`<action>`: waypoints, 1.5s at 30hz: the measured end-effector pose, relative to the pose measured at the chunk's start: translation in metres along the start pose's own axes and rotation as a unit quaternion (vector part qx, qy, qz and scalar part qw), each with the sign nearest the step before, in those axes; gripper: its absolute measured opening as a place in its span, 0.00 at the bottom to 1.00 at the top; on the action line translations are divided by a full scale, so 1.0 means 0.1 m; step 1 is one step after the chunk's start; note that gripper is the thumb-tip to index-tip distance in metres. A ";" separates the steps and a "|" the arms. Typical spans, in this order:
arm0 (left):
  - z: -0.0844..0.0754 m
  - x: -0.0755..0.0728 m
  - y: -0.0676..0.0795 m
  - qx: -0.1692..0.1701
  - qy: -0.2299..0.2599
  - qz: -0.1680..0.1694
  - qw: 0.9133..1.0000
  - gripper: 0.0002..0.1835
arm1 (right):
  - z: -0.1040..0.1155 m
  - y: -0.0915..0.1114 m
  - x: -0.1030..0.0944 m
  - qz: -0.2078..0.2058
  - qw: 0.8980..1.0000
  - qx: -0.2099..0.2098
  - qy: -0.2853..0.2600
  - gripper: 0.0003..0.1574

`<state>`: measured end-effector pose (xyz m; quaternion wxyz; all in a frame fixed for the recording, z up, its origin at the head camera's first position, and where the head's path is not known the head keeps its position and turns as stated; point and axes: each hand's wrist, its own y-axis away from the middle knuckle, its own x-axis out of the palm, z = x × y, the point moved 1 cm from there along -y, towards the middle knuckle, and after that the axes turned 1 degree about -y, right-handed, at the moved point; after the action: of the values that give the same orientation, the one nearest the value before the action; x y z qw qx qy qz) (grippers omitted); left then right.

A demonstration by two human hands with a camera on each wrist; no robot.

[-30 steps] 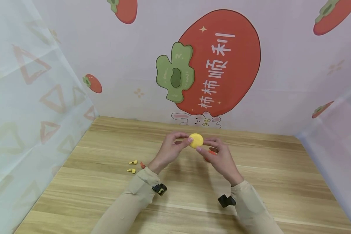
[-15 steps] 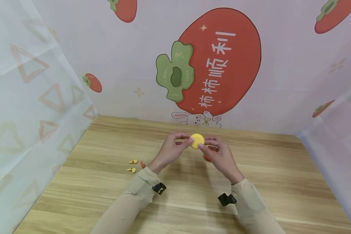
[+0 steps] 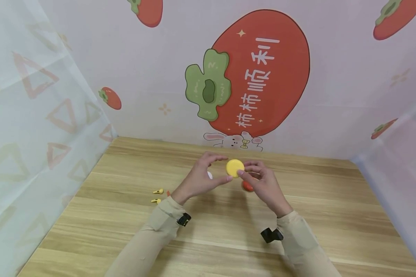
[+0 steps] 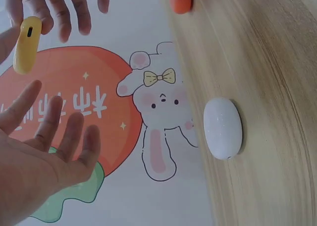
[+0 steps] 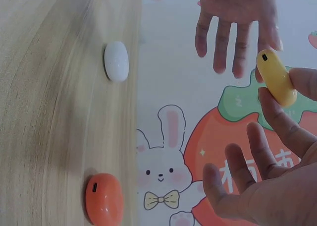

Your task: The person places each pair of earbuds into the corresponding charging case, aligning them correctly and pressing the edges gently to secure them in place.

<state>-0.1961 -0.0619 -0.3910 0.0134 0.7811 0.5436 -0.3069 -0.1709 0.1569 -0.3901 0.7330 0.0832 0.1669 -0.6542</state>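
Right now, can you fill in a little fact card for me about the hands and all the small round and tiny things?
Right hand: pinches the yellow case
Left hand: fingers spread apart beside that case; can't tell if it touches
Yellow case: held up above the wooden table, slot showing
White case: on the table, behind the left hand
Orange case: on the table, near the right hand
Yellow earbuds: two, on the table left of the left hand
Orange earbud: partly hidden by the left arm

Yellow case [image 5: 277, 77]: smooth, glossy plastic
White case [image 4: 223, 129]: shiny plastic
Red case [image 5: 105, 201]: glossy plastic
Worktop [image 3: 222, 254]: wood-grained, low sheen
Sleeves [image 3: 142, 246]: matt cloth (slightly crumpled)
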 end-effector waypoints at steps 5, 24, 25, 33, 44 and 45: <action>-0.01 0.01 0.01 0.027 -0.017 0.009 0.999 0.37 | -0.01 -0.01 -0.01 0.008 1.000 -0.003 0.000 0.20; -0.04 0.05 -0.02 0.103 -0.080 -0.032 0.991 0.30 | -0.02 0.00 0.00 0.024 1.000 -0.019 0.000 0.18; -0.04 0.05 -0.02 0.106 -0.083 -0.037 0.990 0.30 | -0.02 0.00 0.00 0.022 1.000 -0.018 0.001 0.18; -0.03 0.08 -0.03 0.125 -0.111 -0.076 0.983 0.30 | -0.01 0.00 0.01 0.018 1.000 0.002 -0.008 0.22; -0.04 0.10 -0.03 0.149 -0.127 -0.114 0.974 0.29 | 0.03 0.01 0.03 0.012 0.999 0.006 -0.048 0.22; -0.04 0.10 -0.03 0.148 -0.127 -0.113 0.974 0.29 | 0.03 0.02 0.03 0.013 0.999 0.005 -0.052 0.22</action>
<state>-0.1944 -0.0508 -0.3922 -0.0681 0.6622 0.5710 -0.4804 -0.1689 0.1538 -0.3888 0.7485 0.0547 0.1247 -0.6490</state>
